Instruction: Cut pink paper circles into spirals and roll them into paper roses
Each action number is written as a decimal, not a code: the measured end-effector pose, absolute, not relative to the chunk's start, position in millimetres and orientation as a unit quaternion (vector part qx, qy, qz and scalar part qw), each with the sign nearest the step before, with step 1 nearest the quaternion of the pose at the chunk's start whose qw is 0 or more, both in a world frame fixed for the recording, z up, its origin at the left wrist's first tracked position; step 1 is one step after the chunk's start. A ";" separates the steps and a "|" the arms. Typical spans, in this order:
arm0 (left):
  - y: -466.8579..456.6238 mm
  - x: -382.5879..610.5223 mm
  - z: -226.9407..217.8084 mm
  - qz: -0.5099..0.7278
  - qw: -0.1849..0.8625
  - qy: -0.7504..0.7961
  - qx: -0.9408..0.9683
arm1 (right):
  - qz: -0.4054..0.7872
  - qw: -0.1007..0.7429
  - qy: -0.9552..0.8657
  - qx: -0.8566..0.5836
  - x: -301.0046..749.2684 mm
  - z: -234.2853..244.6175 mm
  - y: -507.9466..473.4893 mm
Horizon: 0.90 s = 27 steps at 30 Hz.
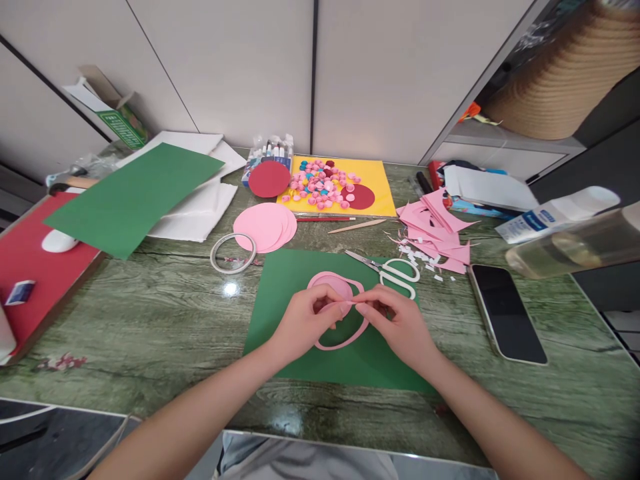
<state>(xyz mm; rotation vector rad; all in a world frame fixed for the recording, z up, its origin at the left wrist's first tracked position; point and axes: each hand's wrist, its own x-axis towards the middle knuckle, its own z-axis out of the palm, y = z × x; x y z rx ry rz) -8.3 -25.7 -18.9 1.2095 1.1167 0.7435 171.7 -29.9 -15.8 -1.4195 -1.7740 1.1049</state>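
A pink paper strip [343, 343] curls in a loose spiral over a green sheet [280, 287] in front of me. Between thumb and fingertips, my left hand [306, 321] pinches the strip near the spiral's middle. My right hand [403, 325] pinches it too, with its fingertips almost meeting the left ones. The exact fold under the fingers is hidden. White-handled scissors [384, 268] lie just beyond my right hand, blades slightly apart, partly on the green sheet.
Pink paper circles [257, 227] and a tape roll [215, 257] lie left. Behind, yellow paper [386, 190] carries many small rolled paper pieces [320, 180]. Pink offcuts [435, 230], a phone [509, 313] and a white bottle [560, 213] stand or lie right. Another green sheet [135, 193] rests far left.
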 end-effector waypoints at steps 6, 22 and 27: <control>-26.4 -7.8 -19.0 0.323 0.614 0.487 0.530 | 0.422 0.302 -0.663 -0.540 170.3 -15.8 -28.9; -24.6 -9.0 -17.7 0.331 0.613 0.488 0.526 | 0.439 0.309 -0.655 -0.532 173.6 -13.8 -30.4; -25.4 -9.0 -17.2 0.329 0.612 0.488 0.529 | 0.428 0.305 -0.663 -0.533 172.0 -12.8 -30.0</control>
